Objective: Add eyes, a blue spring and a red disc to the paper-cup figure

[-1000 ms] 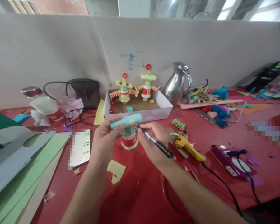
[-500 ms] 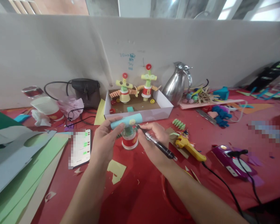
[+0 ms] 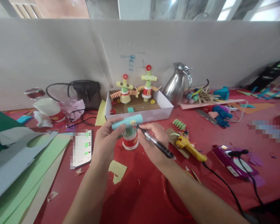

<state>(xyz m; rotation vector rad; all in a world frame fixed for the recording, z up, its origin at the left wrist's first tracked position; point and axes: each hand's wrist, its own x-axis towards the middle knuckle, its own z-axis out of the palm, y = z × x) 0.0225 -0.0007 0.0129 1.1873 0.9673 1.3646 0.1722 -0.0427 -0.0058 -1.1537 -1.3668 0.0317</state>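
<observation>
My left hand [image 3: 107,133] pinches a light blue paper tube [image 3: 121,122] by its left end. A small pale yellow disc [image 3: 133,123] sits on the tube's right part. In my right hand [image 3: 155,137] is a black and silver pen [image 3: 158,144], its tip at the disc's lower right edge. Behind and below the tube stands a red and white paper cup [image 3: 130,142] with a green folded paper spring [image 3: 130,131] on top, partly covered by the tube and my hands.
A white box [image 3: 140,116] holds two paper-cup figures. To the right lie a green paper spring [image 3: 179,124], a yellow glue gun [image 3: 191,147] and a purple device [image 3: 233,161] with a cord. A phone [image 3: 81,149] and paper sheets [image 3: 35,171] are left; a steel jug [image 3: 176,82] stands behind.
The pen tip has shifted slightly left, onto the disc's edge. Both hands keep their grips, and the whole view has shifted a little.
</observation>
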